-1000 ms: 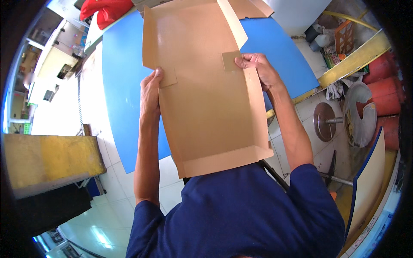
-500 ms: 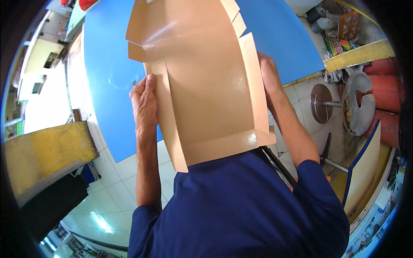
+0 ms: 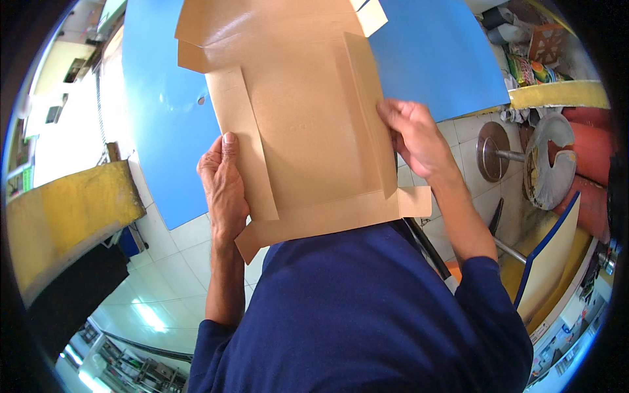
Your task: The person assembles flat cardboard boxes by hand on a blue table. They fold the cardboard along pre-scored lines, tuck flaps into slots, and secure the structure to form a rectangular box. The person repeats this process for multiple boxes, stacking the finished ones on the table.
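Note:
A brown cardboard box blank (image 3: 301,131), glossy inside and partly folded, lies tilted in front of my torso, its near edge against my shirt. My left hand (image 3: 224,180) grips its left edge, the thumb on top of the folded-in left flap (image 3: 249,150) and the fingers mostly underneath. At the right, my right hand (image 3: 416,134) has its curled fingers at the outer edge of the raised right flap (image 3: 370,111), which leans inward. Small corner tabs stick out at the near left (image 3: 247,242) and near right (image 3: 415,202). The box's far end runs out of the picture.
Beneath the box is a blue tabletop (image 3: 164,131) with a small hole. A round-based stool (image 3: 493,152) lies on its side at the right, beside red cylinders (image 3: 590,154). A yellow block (image 3: 75,219) stands at the left. White tiles (image 3: 177,281) cover the floor.
My right hand has come out from behind the right side and pulled back nearer. The right flap now leans further inward. The near left corner tab has come into sight, and the box has shifted slightly.

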Demonstrator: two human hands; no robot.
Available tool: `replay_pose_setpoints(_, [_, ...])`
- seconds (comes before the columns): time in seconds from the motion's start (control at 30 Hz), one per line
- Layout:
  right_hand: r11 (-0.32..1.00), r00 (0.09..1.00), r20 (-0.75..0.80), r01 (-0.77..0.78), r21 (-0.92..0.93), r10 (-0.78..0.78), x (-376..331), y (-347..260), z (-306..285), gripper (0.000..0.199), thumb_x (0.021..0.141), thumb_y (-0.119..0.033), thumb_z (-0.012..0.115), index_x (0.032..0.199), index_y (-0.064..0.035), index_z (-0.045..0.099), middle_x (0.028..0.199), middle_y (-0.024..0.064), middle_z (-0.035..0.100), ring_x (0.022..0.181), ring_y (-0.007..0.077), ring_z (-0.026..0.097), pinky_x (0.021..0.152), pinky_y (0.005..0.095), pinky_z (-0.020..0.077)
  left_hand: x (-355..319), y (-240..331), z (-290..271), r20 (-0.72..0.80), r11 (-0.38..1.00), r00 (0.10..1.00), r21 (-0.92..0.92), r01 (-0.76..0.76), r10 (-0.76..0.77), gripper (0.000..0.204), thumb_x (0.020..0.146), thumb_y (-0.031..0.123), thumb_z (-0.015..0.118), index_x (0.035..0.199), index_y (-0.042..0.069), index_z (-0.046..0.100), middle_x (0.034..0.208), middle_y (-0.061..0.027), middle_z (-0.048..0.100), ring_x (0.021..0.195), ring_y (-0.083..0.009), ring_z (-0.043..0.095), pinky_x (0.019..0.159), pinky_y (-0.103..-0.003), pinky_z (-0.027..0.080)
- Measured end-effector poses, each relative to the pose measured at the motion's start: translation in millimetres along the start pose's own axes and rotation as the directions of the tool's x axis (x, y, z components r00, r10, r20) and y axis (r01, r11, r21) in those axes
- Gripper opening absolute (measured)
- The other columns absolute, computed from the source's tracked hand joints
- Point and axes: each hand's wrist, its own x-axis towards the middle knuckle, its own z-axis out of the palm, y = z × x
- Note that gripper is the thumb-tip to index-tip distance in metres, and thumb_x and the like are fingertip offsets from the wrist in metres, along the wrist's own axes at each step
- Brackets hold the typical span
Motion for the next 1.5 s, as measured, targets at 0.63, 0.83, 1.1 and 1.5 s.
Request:
replay_pose_setpoints(0.63, [0.901, 0.973, 0.197, -0.023, -0.434, 0.119, -13.6, -7.8, -30.2, 0.033, 0.091, -0.02, 0.073, 0.111, 0.0036, 0.062, 0.088, 0.0087, 0.073, 0.068, 0.0068, 0.066, 0.058, 0.021, 0.054, -26.9, -9.5, -52.6, 0.417, 0.941, 0.845, 0.099, 0.323, -0.334, 0.032, 0.092, 0.024, 0.072, 0.097, -0.007, 0.069, 0.08, -0.0103, 0.071, 0.063, -0.0107, 0.064, 0.055, -0.028, 0.055])
replay_pose_setpoints(0.83, [0.828, 0.923, 0.3, -0.036, -0.56, 0.243, -23.2, -20.0, -27.5, 0.043, 0.088, -0.006, 0.071, 0.124, 0.0075, 0.051, 0.089, 0.0122, 0.072, 0.077, 0.006, 0.063, 0.068, 0.0219, 0.0498, -26.5, -14.8, -49.9, 0.415, 0.954, 0.861, 0.091, 0.285, -0.296, 0.032, 0.09, 0.023, 0.074, 0.097, -0.008, 0.071, 0.075, -0.0114, 0.071, 0.058, -0.0105, 0.064, 0.05, -0.026, 0.051])
replay_pose_setpoints(1.1, [0.818, 0.955, 0.236, -0.014, -0.574, 0.181, -21.0, -24.4, -23.6, 0.041, 0.089, -0.007, 0.07, 0.124, 0.0033, 0.052, 0.084, 0.0066, 0.068, 0.072, 0.0052, 0.059, 0.065, 0.0204, 0.0472, -32.3, -34.5, -47.7, 0.179, 0.962, 0.953, -0.075, 0.263, -0.246, 0.048, 0.102, 0.038, 0.053, 0.111, -0.008, 0.061, 0.089, -0.0153, 0.071, 0.064, -0.017, 0.069, 0.052, -0.029, 0.056])
replay_pose_setpoints(1.5, [0.958, 0.954, 0.178, -0.263, 0.113, 0.24, -57.6, -17.3, -22.7, 0.076, 0.1, -0.061, 0.033, 0.146, -0.0001, 0.036, 0.121, 0.015, 0.063, 0.104, 0.028, 0.066, 0.06, 0.0486, 0.0617, -54.1, -39.0, -34.6, 0.363, 0.921, 0.884, -0.138, 0.364, -0.295, 0.04, 0.101, 0.028, 0.056, 0.11, -0.01, 0.061, 0.077, -0.015, 0.068, 0.057, -0.021, 0.07, 0.049, -0.027, 0.059])
